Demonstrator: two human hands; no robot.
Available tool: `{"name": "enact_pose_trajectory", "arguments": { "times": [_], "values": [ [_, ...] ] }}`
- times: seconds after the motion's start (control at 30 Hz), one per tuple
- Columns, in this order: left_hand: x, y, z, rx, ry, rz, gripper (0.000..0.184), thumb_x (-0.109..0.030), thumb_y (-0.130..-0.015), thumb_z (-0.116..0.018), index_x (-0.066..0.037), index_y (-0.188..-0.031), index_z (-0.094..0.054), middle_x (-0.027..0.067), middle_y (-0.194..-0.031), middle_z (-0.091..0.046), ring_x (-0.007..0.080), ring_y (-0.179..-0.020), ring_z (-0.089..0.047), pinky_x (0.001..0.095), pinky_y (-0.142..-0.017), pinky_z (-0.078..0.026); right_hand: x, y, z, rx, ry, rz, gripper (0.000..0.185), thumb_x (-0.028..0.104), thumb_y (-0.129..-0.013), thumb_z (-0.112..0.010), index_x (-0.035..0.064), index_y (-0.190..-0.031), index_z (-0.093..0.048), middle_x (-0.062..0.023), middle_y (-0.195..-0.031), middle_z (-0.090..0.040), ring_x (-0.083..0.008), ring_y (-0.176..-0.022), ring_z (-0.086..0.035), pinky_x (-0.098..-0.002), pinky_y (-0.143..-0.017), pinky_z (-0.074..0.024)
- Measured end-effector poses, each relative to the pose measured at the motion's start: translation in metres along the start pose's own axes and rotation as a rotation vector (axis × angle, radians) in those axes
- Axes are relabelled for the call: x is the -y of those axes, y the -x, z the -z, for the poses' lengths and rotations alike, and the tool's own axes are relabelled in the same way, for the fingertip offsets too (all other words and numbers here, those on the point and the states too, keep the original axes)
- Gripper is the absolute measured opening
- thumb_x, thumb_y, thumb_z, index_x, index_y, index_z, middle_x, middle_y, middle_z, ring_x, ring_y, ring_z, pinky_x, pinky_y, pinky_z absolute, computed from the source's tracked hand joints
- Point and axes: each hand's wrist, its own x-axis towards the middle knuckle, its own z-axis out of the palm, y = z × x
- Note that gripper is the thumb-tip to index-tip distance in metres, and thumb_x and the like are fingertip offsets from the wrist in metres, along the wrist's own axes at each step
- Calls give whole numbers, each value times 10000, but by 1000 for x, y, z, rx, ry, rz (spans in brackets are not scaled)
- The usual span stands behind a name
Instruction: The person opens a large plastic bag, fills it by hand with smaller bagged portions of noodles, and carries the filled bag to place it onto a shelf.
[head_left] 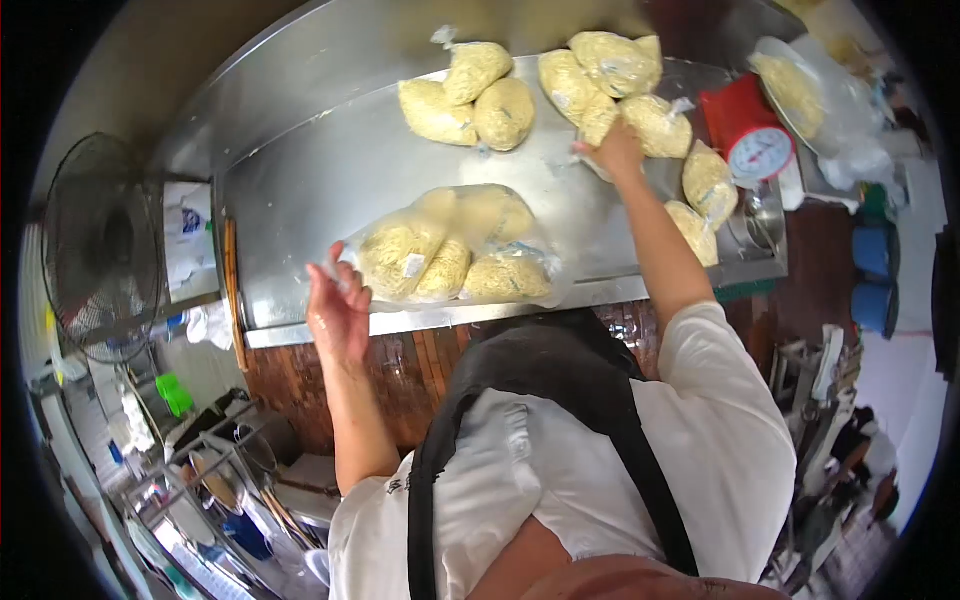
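My left hand (pixel 340 305) is at the front edge of the metal table, its fingers pinched at the left edge of a large clear bag. That large bag (pixel 440 225) holds several smaller bags of yellow noodles and lies near the front of the table. My right hand (pixel 615 155) reaches to the back right group, its fingers on a small noodle bag (pixel 599 120). Another noodle bag (pixel 655 127) lies just right of that hand. At the back middle sit three noodle bags (pixel 504 114) close together.
A red scale (pixel 735 115) stands at the right, beside a bowl of noodles (pixel 795 95) in plastic. Two noodle bags (pixel 710 185) lie near the right front, by a metal bowl (pixel 762 222). A fan (pixel 105 245) and wooden sticks (pixel 234 290) are at the left.
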Motion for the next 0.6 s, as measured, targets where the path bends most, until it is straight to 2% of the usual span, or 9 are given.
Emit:
{"name": "enact_pose_trajectory", "arguments": {
  "times": [0.07,0.13,0.2,0.23,0.33,0.43,0.53,0.57,0.6],
  "values": [
    [5,4,-25,-38,-47,31,551,-437,-1035,-531,21,-1337,-483,-14,-828,-549,71,-619,-406,214,-529,-342,-11,-21,-23,14,-55,22,1049,520,-648,-886,0,-1441,-436,-281,-1320,-582,-452,-1197,-573,-464,-1002,-490],
    [7,0,-52,-25,-136,73,558,-426,-1033,-540,23,-1356,-468,-19,-811,-520,74,-625,-395,217,-524,-339,-31,-36,-24,115,-236,119,1092,559,-639,-885,-5,-1452,-425,-268,-1283,-612,-411,-1175,-608,-467,-970,-511],
    [7,6,-91,118,-246,107,555,-407,-1036,-539,29,-1368,-457,-18,-799,-494,76,-629,-386,214,-525,-333,-55,-35,-27,140,-449,41,1028,544,-669,-879,-5,-1427,-455,-239,-1275,-626,-362,-1171,-620,-455,-954,-522],
    [7,16,-112,137,-119,160,553,-402,-1043,-528,37,-1371,-454,-5,-815,-522,70,-625,-391,208,-517,-330,-63,-25,-26,166,-559,-9,987,534,-695,-866,0,-1422,-466,-223,-1281,-628,-341,-1173,-623,-450,-950,-526],
    [3,-13,-99,93,41,42,556,-392,-1027,-567,23,-1376,-446,9,-852,-543,64,-614,-386,211,-524,-328,-80,5,-22,244,-922,-183,848,502,-794,-810,22,-1417,-492,-168,-1317,-627,-284,-1187,-623,-437,-949,-535],
    [1,-35,-72,148,127,66,502,-387,-1056,-507,21,-1347,-480,36,-886,-577,70,-619,-407,199,-506,-335,-99,40,-32,546,-1575,-408,718,452,-912,-705,57,-1462,-468,-136,-1368,-600,-277,-1202,-615,-430,-965,-539],
    [7,-31,-76,120,67,91,491,-392,-1060,-496,13,-1336,-486,37,-891,-575,75,-622,-402,203,-508,-340,-97,61,-18,482,-2009,-331,641,439,-966,-632,77,-1468,-466,-105,-1376,-597,-264,-1195,-620,-438,-989,-536],
    [8,-31,-77,132,73,106,491,-395,-1060,-496,14,-1331,-488,38,-892,-574,77,-623,-402,204,-508,-341,-71,74,31,609,-2116,-173,620,424,-980,-612,75,-1471,-463,-120,-1353,-604,-256,-1173,-631,-426,-986,-541],
    [7,-32,-79,155,76,122,491,-397,-1059,-496,14,-1327,-490,39,-893,-573,78,-623,-402,205,-508,-341,-42,87,76,454,-1938,1,609,359,-966,-647,79,-1474,-461,-127,-1350,-602,-248,-1172,-629,-410,-984,-542]
  ]
}}
